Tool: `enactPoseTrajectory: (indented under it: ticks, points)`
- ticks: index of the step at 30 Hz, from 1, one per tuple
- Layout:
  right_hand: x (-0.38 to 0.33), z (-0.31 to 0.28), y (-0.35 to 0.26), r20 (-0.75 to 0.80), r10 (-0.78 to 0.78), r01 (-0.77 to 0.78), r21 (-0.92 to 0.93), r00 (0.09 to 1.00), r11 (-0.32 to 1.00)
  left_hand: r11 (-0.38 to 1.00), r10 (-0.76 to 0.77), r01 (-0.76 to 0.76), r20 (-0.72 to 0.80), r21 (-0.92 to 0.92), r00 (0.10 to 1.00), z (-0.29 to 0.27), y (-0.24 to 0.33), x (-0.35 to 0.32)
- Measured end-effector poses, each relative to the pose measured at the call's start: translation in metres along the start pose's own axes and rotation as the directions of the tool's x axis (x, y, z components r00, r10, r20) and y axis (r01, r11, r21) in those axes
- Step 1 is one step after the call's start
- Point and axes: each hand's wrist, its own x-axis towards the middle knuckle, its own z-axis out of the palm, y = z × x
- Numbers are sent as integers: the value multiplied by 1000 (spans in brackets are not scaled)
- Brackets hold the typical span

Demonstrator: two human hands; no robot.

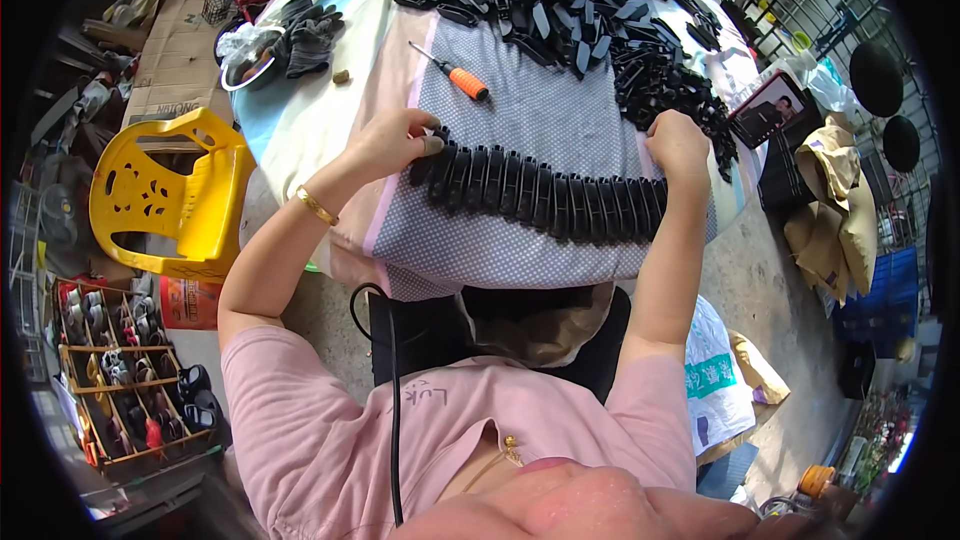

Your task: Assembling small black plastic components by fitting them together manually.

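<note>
A long row of black plastic pieces lies side by side across the near part of a cloth-covered table. My left hand presses its fingertips against the left end of the row. At the right end, my right hand is curled over the last pieces. A big heap of the same black pieces covers the far half of the table. Between the heap and the row lies a screwdriver with an orange handle.
Grey gloves and a clear bag lie at the table's far left. A yellow plastic chair stands on the left, with a rack of shoes near it. A phone with a lit screen leans at the right, beside brown sacks.
</note>
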Motion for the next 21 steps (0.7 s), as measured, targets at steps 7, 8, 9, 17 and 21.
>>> enactPoseTrajectory:
  ticks: [7,8,9,17,21]
  points:
    - [-14,-4,-10,-107,-165,181,162,980,970,989,-103,94,78,111,992,-14,17,-12]
    - [-14,-3,-11,-109,-164,180,161,980,970,986,-144,134,109,99,983,-15,17,-11]
    - [-13,-3,-13,-135,-193,226,307,972,925,986,-142,131,107,101,984,-16,18,-8]
    - [-14,-6,-30,-463,-126,469,768,877,437,654,588,-398,-101,644,802,22,56,115]
    - [-22,-13,-38,-505,-59,492,798,861,350,498,605,-327,-51,803,795,44,53,166]
